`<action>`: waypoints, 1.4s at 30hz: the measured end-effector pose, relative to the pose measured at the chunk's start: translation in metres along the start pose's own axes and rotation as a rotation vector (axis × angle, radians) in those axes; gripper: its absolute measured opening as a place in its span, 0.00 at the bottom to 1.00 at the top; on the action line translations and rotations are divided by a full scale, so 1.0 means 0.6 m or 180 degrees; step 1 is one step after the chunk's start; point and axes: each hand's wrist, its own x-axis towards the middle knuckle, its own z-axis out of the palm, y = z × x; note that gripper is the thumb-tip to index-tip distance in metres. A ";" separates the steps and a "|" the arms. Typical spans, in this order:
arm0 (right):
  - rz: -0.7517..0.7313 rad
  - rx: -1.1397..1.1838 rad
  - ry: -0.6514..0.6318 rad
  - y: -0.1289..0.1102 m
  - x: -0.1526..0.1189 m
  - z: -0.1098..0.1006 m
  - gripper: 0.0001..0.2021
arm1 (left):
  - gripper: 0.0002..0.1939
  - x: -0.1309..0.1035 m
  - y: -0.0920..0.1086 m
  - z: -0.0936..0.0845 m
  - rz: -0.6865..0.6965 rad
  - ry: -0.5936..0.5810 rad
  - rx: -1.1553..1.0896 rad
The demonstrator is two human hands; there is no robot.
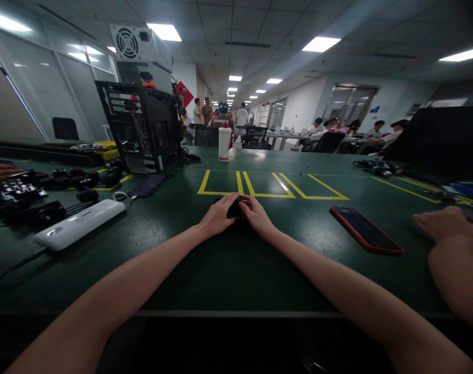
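Note:
A small black object (234, 210) is held low over the green table (236, 265), between my two hands; its kind cannot be made out. My left hand (217, 215) closes round its left side, with the fingers lying over the top. From the other side, my right hand (258, 215) grips it with thumb and fingertips. Much of the object is hidden behind the fingers. Just beyond my hands, yellow tape outlines (263, 195) mark the tabletop.
A white power strip (80, 223) lies left, near black cables and parts. Behind stand a black computer case (143, 127) and a white cup (224, 143). An orange-edged phone (365, 229) lies right. Another person's arm (452, 249) rests at far right; another hand (0, 174) shows far left.

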 end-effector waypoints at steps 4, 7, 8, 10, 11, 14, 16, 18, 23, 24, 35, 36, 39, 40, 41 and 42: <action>-0.0022 0.0009 -0.0120 -0.004 -0.003 -0.001 0.13 | 0.32 0.000 -0.001 0.000 0.0006 0.0004 -0.0022; -0.0115 0.0142 -0.0145 -0.009 -0.009 0.000 0.12 | 0.32 0.000 -0.001 0.000 0.0000 0.0008 -0.0016; -0.0138 0.0181 -0.0148 -0.011 -0.011 0.000 0.13 | 0.32 0.000 -0.001 0.000 -0.0001 0.0007 -0.0013; -0.0116 0.0217 -0.0134 -0.011 -0.014 -0.001 0.12 | 0.31 0.000 -0.001 0.000 -0.0003 -0.0001 -0.0007; -0.0075 0.0215 -0.0122 -0.010 -0.015 -0.001 0.11 | 0.31 0.000 -0.001 0.001 -0.0003 -0.0002 -0.0008; 0.0040 0.0203 -0.0079 -0.002 -0.012 -0.003 0.09 | 0.32 0.001 -0.002 0.001 0.0001 -0.0003 -0.0026; 0.0061 0.0244 -0.0065 0.003 -0.008 -0.004 0.10 | 0.32 0.001 -0.002 0.001 0.0012 -0.0004 -0.0035; 0.0076 0.0307 -0.0104 0.005 -0.005 -0.005 0.12 | 0.32 0.001 -0.002 0.001 0.0019 -0.0012 -0.0039; 0.0073 0.0273 -0.0128 -0.005 -0.005 -0.005 0.14 | 0.32 0.001 -0.002 0.001 0.0005 -0.0009 -0.0038; 0.0047 0.0288 -0.0128 -0.009 -0.007 -0.005 0.14 | 0.32 0.000 -0.002 0.001 0.0011 -0.0009 -0.0034; 0.0070 0.0246 -0.0003 -0.018 -0.014 -0.004 0.08 | 0.32 0.001 -0.002 0.001 0.0001 -0.0022 -0.0022; 0.0065 0.0220 0.0034 -0.017 -0.012 -0.004 0.09 | 0.32 0.001 -0.002 0.000 0.0000 -0.0026 -0.0020; 0.0100 0.0198 -0.0012 -0.013 -0.006 -0.004 0.14 | 0.32 0.001 -0.001 0.000 -0.0004 -0.0024 -0.0025; 0.0118 0.0197 -0.0072 -0.012 -0.005 -0.004 0.15 | 0.32 0.001 -0.001 0.000 -0.0008 -0.0021 -0.0028; 0.0129 0.0203 -0.0123 -0.011 -0.004 -0.004 0.16 | 0.32 0.001 -0.001 0.000 -0.0011 -0.0019 -0.0032; 0.0130 0.0220 -0.0156 -0.011 -0.004 -0.004 0.16 | 0.32 0.001 -0.001 0.000 -0.0012 -0.0014 -0.0036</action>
